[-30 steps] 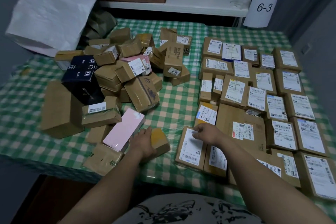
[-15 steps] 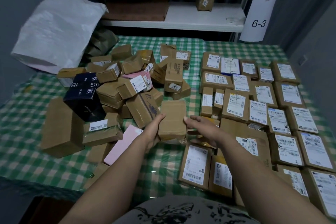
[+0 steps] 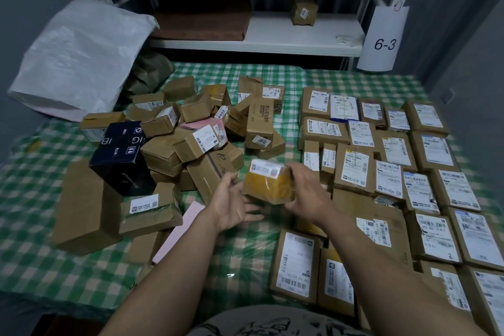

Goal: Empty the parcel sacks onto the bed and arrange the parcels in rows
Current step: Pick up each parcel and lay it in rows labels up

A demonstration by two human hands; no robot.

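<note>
I hold a small yellow-taped parcel [image 3: 268,185] in the air above the middle of the bed [image 3: 49,262], its white label turned up at the far edge. My right hand [image 3: 305,194] grips its right side. My left hand [image 3: 234,200] is palm up at its left edge, fingers spread and touching its underside. A loose heap of brown parcels [image 3: 196,133] with a dark blue box [image 3: 122,153] lies on the left half. Labelled parcels lie in rows [image 3: 395,172] on the right half.
A white parcel sack [image 3: 79,57] leans at the back left corner. A large brown box [image 3: 84,204] and a pink flat parcel [image 3: 180,229] lie near my left arm. Behind the bed, a white shelf [image 3: 272,38] carries one parcel [image 3: 304,11] and a "6-3" sign [image 3: 384,43].
My left hand picked the yellow-taped parcel up from the bed's front edge. My right hand left the rows and took hold of it, and the parcel was turned so its label shows.
</note>
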